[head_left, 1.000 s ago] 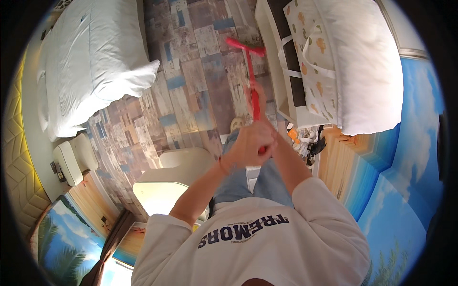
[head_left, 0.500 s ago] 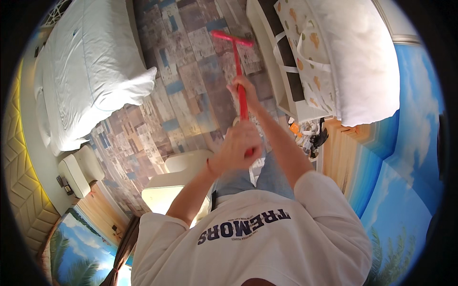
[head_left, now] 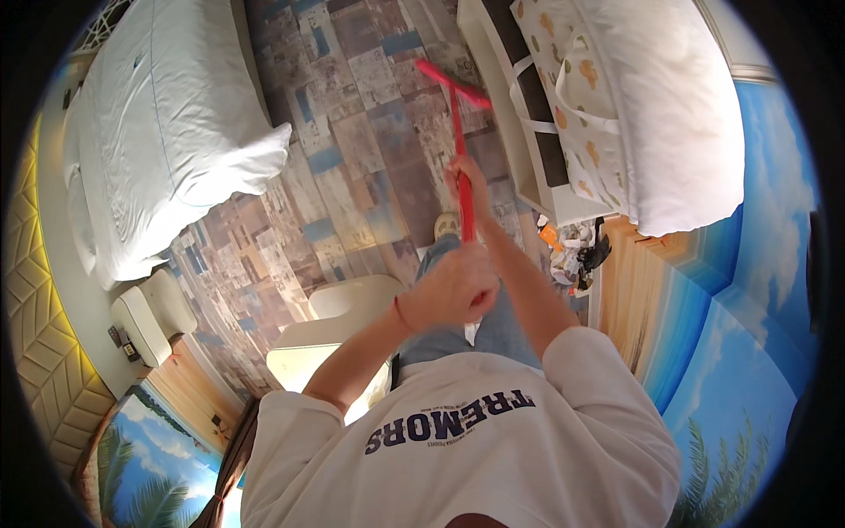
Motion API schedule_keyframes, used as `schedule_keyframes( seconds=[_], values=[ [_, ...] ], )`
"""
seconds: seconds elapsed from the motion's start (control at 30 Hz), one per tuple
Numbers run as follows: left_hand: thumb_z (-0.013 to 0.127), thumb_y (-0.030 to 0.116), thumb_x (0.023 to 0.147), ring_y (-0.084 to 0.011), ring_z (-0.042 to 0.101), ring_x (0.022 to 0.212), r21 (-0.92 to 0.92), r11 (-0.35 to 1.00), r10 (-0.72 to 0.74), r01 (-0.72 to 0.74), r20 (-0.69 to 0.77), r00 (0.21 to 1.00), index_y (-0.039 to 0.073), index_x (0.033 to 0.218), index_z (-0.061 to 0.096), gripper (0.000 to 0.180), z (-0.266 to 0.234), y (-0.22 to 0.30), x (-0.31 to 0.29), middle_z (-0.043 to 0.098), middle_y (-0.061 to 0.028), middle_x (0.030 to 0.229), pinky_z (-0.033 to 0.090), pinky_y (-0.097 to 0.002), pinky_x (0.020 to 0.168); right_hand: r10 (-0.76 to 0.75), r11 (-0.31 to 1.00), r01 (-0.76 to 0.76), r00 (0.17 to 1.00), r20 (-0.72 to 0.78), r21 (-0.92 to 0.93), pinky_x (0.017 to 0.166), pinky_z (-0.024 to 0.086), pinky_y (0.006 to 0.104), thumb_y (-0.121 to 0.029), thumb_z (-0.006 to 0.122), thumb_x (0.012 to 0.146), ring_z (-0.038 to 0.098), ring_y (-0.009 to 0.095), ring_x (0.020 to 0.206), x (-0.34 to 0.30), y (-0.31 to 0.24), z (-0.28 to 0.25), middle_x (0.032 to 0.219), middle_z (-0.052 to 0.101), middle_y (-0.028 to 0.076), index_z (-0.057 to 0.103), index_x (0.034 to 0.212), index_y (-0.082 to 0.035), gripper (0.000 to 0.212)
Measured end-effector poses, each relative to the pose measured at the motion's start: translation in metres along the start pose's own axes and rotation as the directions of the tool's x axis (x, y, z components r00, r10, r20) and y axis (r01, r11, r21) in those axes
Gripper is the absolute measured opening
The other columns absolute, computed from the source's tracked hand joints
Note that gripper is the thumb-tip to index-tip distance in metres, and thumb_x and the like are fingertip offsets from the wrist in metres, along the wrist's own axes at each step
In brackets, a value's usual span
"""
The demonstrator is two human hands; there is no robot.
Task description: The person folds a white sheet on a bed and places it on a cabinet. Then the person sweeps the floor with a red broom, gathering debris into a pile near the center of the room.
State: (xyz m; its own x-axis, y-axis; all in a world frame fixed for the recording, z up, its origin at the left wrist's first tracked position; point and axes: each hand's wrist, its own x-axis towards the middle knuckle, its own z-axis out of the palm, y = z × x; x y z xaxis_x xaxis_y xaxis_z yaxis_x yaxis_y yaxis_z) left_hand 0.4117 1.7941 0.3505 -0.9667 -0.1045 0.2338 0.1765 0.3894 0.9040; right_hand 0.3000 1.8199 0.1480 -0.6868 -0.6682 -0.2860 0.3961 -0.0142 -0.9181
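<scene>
With both fists around its handle, I hold a red long-handled floor squeegee (head_left: 466, 209). Its narrow pinkish-red head (head_left: 451, 84) lies slanted across the handle's far end, over the patchwork wood-look floor (head_left: 352, 132). My left hand (head_left: 453, 283) is closed on the near end of the handle, close to my body. Farther up the shaft, my right hand (head_left: 473, 189) is closed round it, arm stretched forward. The squeegee head is near the low white bed base on the right.
White-covered beds stand at the left (head_left: 185, 106) and right (head_left: 678, 114). A patterned fabric bag (head_left: 572, 97) lies against the right bed. A pile of litter (head_left: 574, 251) sits by the base's near end. A cream chair (head_left: 317, 339) is at my left, a bedside unit (head_left: 145, 321) beyond.
The squeegee head has swung to the right, toward the bed base, and tilted more. Both hands have shifted slightly right and nearer with the handle. My shoe now shows beside the handle.
</scene>
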Motion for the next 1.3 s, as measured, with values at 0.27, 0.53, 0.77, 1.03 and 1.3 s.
schedule_keyframes(
  seconds=[0.27,0.53,0.77,1.03,1.3],
  values=[
    [0.062,-0.002,0.063,-0.0285,0.046,0.061,0.033,0.999,0.025,-0.021,-0.117,0.993,0.006,0.057,0.044,0.021,-0.002,-0.044,0.018,0.048,-0.0072,0.061,0.042,-0.0361,0.062,0.050,0.999,-0.052,0.987,0.150,0.013,0.042,0.034,0.0214,-0.011,0.059,0.089,0.041,0.009,0.046,0.051,-0.006,-0.002,0.060,0.042,-0.001,0.046,0.075,-0.010,0.019],
    [0.062,0.002,0.060,-0.0281,0.048,0.062,-0.103,0.993,-0.056,0.060,0.042,0.998,0.005,0.058,0.046,0.016,0.001,0.017,-0.017,0.047,-0.0088,0.060,0.041,-0.0371,0.062,-0.243,0.938,0.226,0.970,-0.032,-0.264,0.042,0.031,0.0196,-0.012,0.064,0.088,0.039,0.008,0.044,-0.037,-0.002,0.009,0.057,0.043,-0.001,0.050,0.077,-0.008,0.018],
    [0.061,-0.003,0.066,-0.0299,0.054,0.067,0.050,0.998,-0.013,0.024,-0.204,0.979,0.004,0.060,0.047,0.017,0.000,-0.040,0.023,0.052,-0.0106,0.064,0.046,-0.0369,0.068,0.229,0.946,-0.247,0.968,0.105,0.211,0.052,0.045,0.0247,-0.018,0.059,0.091,0.042,0.009,0.044,0.056,-0.016,-0.003,0.062,0.045,0.000,0.054,0.086,-0.008,0.012],
    [0.063,-0.002,0.069,-0.0308,0.052,0.065,0.110,0.989,-0.073,0.100,-0.228,0.971,0.002,0.060,0.047,0.019,-0.017,0.011,0.039,0.050,-0.0115,0.062,0.045,-0.0362,0.062,0.138,0.978,-0.175,0.951,0.276,0.113,0.068,0.051,0.0288,-0.009,0.063,0.089,0.041,0.009,0.046,0.033,-0.028,0.022,0.065,0.045,-0.001,0.056,0.098,-0.004,0.013],
    [0.063,-0.001,0.070,-0.0295,0.046,0.058,0.055,0.993,-0.078,0.105,-0.364,0.928,0.004,0.057,0.044,0.023,-0.049,0.013,0.081,0.045,-0.0093,0.057,0.042,-0.0362,0.060,0.072,0.986,-0.013,0.936,0.345,-0.168,0.054,0.045,0.0240,-0.011,0.065,0.088,0.044,0.011,0.046,0.068,-0.062,0.032,0.064,0.050,0.000,0.055,0.092,-0.005,0.012]
  ],
)
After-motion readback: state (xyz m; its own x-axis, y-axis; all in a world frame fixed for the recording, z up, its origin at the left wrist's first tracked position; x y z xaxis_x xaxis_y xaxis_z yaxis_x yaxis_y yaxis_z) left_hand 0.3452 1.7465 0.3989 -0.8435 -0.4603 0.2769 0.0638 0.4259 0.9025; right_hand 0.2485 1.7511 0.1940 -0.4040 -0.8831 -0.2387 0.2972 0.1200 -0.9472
